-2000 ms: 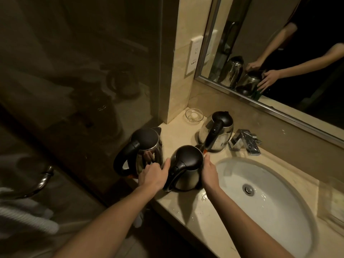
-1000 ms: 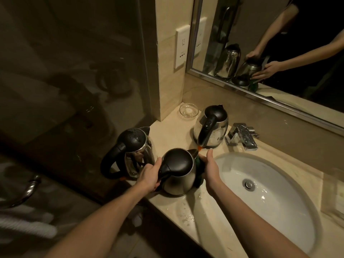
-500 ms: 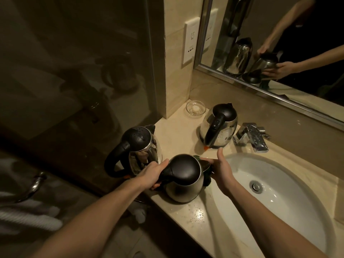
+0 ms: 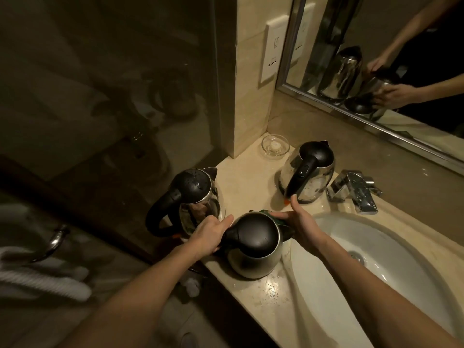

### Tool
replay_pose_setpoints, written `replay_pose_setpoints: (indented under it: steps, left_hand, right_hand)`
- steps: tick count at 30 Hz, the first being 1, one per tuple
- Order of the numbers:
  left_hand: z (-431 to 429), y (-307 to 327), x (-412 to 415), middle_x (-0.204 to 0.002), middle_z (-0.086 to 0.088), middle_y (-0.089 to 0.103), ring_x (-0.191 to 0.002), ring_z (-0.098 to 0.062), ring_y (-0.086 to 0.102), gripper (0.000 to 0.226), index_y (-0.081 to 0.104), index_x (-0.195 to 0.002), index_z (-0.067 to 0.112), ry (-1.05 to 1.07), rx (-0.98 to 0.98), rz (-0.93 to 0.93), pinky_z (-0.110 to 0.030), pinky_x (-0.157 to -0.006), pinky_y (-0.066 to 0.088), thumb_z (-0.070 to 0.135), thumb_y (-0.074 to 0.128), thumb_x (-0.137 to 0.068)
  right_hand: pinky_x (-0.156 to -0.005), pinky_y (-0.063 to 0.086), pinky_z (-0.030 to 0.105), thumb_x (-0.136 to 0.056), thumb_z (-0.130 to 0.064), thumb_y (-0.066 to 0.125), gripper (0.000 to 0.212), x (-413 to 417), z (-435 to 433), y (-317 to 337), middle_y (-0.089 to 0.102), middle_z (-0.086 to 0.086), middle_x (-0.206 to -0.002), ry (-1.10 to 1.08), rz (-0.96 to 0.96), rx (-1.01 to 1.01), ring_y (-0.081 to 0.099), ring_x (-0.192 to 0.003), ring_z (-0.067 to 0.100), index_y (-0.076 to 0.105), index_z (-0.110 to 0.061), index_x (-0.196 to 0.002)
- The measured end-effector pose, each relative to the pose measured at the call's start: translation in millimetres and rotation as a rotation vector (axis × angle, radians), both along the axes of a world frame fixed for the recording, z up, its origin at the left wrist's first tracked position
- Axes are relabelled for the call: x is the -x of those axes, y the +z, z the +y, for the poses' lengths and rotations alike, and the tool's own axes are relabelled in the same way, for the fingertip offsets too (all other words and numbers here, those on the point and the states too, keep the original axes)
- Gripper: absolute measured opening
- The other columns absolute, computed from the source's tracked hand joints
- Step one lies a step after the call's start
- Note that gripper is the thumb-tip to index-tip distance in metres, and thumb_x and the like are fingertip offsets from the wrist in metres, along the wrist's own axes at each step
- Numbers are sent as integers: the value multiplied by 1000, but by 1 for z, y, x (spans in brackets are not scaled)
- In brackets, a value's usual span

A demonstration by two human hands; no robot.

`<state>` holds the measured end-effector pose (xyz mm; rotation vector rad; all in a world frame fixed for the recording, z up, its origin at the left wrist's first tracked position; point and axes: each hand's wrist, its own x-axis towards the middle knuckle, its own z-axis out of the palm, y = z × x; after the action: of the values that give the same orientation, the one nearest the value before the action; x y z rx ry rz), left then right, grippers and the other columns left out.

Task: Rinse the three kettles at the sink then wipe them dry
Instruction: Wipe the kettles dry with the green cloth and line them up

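Note:
Three steel kettles with black lids stand on the beige counter (image 4: 251, 177). The near kettle (image 4: 253, 247) sits at the counter's front edge, left of the sink (image 4: 391, 249). My left hand (image 4: 208, 234) grips its black handle. My right hand (image 4: 298, 222) presses a dark green cloth (image 4: 270, 213) against its far right side, fingers fairly straight. A second kettle (image 4: 193, 199) stands to the left by the glass wall. The third kettle (image 4: 310, 172) stands further back, beside the tap (image 4: 356, 189).
A small glass dish (image 4: 275, 144) sits in the back corner under a wall socket (image 4: 272, 51). A mirror (image 4: 376, 59) runs above the counter. A glass partition (image 4: 113, 96) closes off the left. Water drops lie on the counter in front of the near kettle.
My right hand with the cloth has slid round the near kettle's far side toward its spout. My left hand moved from the kettle's side onto its handle. The view shifted slightly.

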<state>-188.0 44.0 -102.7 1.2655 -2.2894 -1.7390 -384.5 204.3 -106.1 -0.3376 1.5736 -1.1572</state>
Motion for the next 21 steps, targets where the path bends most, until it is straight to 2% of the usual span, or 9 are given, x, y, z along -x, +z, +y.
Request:
replay_pose_setpoints:
  steps: [5, 8, 10, 13, 17, 21]
  left_hand:
    - [-4, -4, 0, -43, -4, 41, -37, -14, 46, 64, 48, -51, 9, -19, 60, 22, -32, -53, 41, 51, 48, -98]
    - [-3, -4, 0, -44, -6, 42, -39, -17, 47, 63, 50, -49, 9, -16, 90, 59, -37, -56, 45, 58, 45, -88]
    - [-2, -4, -1, -42, -5, 44, -40, -19, 50, 65, 50, -45, 9, -4, 115, 87, -41, -61, 49, 52, 46, -94]
    - [-2, -8, -1, -37, 0, 45, -37, -14, 49, 68, 48, -42, 12, 25, 168, 115, -42, -64, 48, 37, 47, -105]
    - [-1, -9, -2, -41, 0, 43, -42, -19, 48, 67, 47, -43, 13, 40, 182, 117, -47, -65, 46, 61, 43, -90]
    - [-1, -7, -2, -42, 0, 40, -43, -20, 43, 64, 43, -42, 16, 47, 201, 114, -50, -65, 44, 52, 47, -95]
  right_hand:
    - [-113, 31, 43, -93, -68, 11, 91, 8, 7, 13, 67, 10, -121, 19, -72, 118, 55, -122, 26, 72, -3, -112]
    - [-110, 33, 38, -94, -66, 11, 90, 6, 1, 19, 68, 11, -121, 26, -106, 162, 56, -121, 26, 75, -3, -106]
    - [-106, 35, 36, -95, -64, 10, 89, 5, -3, 18, 68, 11, -121, 11, -149, 176, 57, -120, 25, 75, -4, -105]
    - [-108, 32, 42, -93, -67, 10, 88, 4, -12, 5, 68, 10, -121, 39, -150, 118, 54, -122, 27, 75, -9, -108]
    - [-114, 27, 49, -93, -68, 14, 85, 7, -24, -4, 69, 6, -117, 102, -87, 11, 54, -121, 26, 75, -12, -108]
    - [-117, 21, 49, -91, -71, 18, 83, 12, -34, 0, 68, 3, -120, 217, -13, 47, 52, -123, 23, 76, -13, -106]
